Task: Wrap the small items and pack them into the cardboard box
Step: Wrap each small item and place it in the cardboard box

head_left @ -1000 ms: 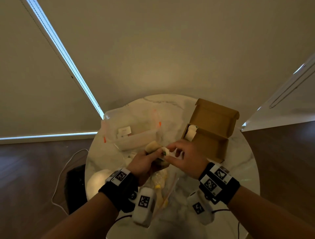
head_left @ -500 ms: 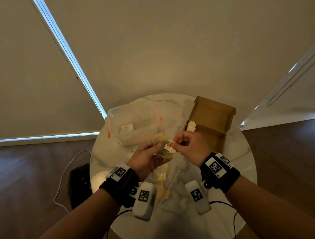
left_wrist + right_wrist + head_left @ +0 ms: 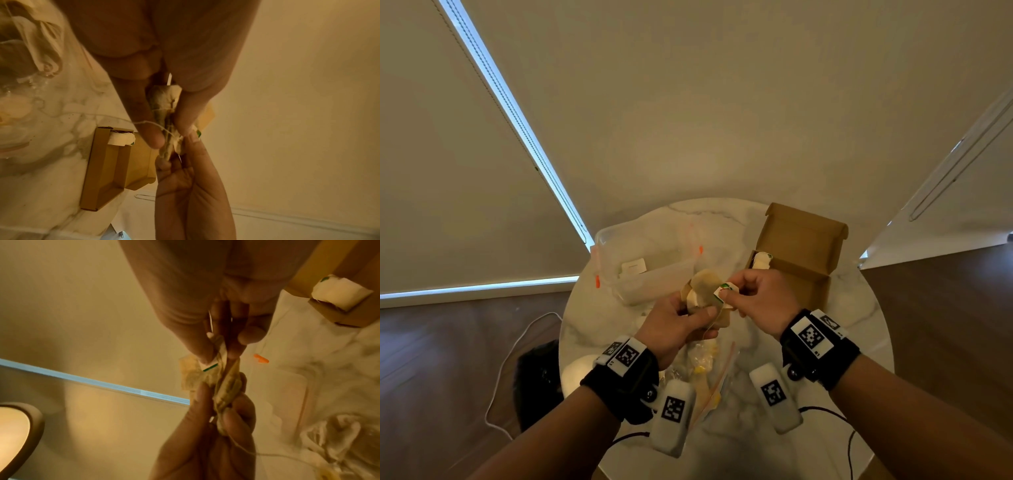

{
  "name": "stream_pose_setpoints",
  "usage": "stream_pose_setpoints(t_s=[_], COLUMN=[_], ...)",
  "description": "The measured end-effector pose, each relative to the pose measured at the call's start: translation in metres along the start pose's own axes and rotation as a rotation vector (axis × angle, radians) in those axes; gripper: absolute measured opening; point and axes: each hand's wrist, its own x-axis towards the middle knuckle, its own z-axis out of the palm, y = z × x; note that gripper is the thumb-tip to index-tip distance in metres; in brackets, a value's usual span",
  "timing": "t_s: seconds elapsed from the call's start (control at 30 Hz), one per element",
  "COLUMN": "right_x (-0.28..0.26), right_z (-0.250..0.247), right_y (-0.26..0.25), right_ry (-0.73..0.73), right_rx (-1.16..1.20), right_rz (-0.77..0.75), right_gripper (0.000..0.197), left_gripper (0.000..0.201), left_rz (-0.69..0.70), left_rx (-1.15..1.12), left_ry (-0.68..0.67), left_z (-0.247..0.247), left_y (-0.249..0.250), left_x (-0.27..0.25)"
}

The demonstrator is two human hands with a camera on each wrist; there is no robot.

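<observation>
Head cam sits high, looks forward and down on the round counter (image 3: 859,342), both forearms entering from 6 o'clock. Left wrist cam is very close, looks along the left hand (image 3: 164,65) toward the right hand (image 3: 191,186); cardboard box (image 3: 102,170) at 8 o'clock. Right wrist cam is equally close, faces back along the right hand (image 3: 205,288) toward the left hand (image 3: 205,443); cardboard box (image 3: 339,316) at 2 o'clock. All three views share the hands' meeting point and the box.
</observation>
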Motion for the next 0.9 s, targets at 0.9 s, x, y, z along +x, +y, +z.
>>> stream_pose_setpoints(t_s=[0.9], right_x=[-0.005], right_z=[-0.027], right_y=[-0.012], right_ry=[-0.265], right_rx=[-0.485], right_rz=[-0.178], right_gripper=[0.015], left_gripper=[0.035], left_rz=[0.095], left_rx=[0.167], left_ry=[0.163], left_z=[-0.010], left_y=[0.019], left_x=[-0.003])
